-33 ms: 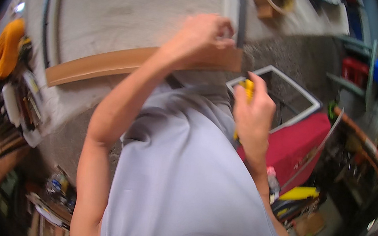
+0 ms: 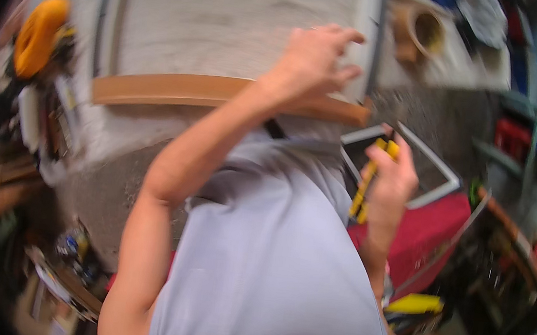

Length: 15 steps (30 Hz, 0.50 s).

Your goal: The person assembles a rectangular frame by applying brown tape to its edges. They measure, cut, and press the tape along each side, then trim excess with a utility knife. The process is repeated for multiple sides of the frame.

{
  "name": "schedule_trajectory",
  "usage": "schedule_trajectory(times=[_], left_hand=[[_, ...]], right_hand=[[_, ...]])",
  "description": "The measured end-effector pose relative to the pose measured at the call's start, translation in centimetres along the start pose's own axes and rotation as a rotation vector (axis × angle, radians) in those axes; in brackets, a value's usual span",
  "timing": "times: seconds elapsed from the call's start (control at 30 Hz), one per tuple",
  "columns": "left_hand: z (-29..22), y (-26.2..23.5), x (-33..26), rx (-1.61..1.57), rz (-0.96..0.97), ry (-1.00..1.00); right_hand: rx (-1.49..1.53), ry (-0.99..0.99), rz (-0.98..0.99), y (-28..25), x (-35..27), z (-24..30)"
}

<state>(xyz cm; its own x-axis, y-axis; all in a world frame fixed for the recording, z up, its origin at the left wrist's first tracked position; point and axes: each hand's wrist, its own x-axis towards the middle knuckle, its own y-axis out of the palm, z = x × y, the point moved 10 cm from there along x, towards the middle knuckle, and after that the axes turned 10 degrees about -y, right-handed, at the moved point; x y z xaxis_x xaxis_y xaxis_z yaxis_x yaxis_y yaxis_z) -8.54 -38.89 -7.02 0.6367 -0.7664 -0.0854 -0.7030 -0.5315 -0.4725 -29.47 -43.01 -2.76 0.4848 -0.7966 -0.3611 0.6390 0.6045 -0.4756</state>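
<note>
My left hand (image 2: 320, 61) hovers over the near right corner of a large light frame (image 2: 364, 39), its thumb and fingers spread with nothing between them. A brown wooden-looking strip (image 2: 171, 88) crosses the near end of that frame, under my left wrist. In my right hand (image 2: 393, 175), to the right of my body, is a slim yellow and black utility knife (image 2: 365, 182). Its dark tip points up past my fingers. Motion blurs both hands a little.
A cardboard-coloured roll (image 2: 423, 34) stands beyond on the pale sheet. To my right are a smaller white-edged frame (image 2: 438, 159) and a red cloth-like surface (image 2: 436, 236). An orange bundle (image 2: 42, 36) hangs at the left, with clutter below.
My left fingers were curled near the frame's corner and are now spread apart. More of the knife in my right hand shows. The whole view has shifted, moving the frame rightward.
</note>
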Motion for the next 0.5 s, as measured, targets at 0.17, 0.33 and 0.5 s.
schedule_trajectory(times=[0.17,0.33,0.5], left_hand=[[0.6,-11.4,-3.7,-0.026,-0.220,0.032],[-0.3,-28.4,-11.2,0.256,-0.397,-0.066],[-1.9,-37.5,-21.2,-0.101,-0.743,0.056]], right_hand=[[0.722,-0.054,0.215,5.6,2.2,3.9],[0.783,-0.260,0.688,17.5,0.6,12.5],[1.068,-0.266,0.902,26.9,-2.8,21.8]])
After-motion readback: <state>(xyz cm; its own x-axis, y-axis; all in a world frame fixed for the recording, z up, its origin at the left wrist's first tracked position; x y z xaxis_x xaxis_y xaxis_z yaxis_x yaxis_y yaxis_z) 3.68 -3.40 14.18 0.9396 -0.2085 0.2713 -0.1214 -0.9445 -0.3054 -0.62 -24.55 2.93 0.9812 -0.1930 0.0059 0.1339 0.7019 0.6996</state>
